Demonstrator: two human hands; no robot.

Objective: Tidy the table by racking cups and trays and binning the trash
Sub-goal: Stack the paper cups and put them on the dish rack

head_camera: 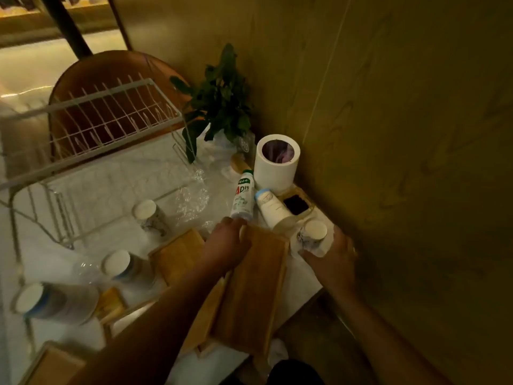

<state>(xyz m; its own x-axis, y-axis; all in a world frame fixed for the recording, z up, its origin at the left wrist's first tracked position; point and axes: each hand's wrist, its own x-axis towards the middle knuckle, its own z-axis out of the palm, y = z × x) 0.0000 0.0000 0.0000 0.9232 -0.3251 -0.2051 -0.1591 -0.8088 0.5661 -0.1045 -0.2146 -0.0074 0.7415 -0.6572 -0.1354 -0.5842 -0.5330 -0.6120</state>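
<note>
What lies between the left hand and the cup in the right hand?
In the head view, the far end of the wooden tray, which the left hand grips, beside the cup.

Dim, yellowish light lies over a white marble-patterned surface (119, 173). Right of the surface rises a wood-grain panelled wall (402, 134), meeting its edge. Beyond the surface stands a brown round-backed chair (111, 65). Further beyond the surface, a pale glossy floor (33, 68) reflects light behind a dark slanted post (69, 26).
</note>
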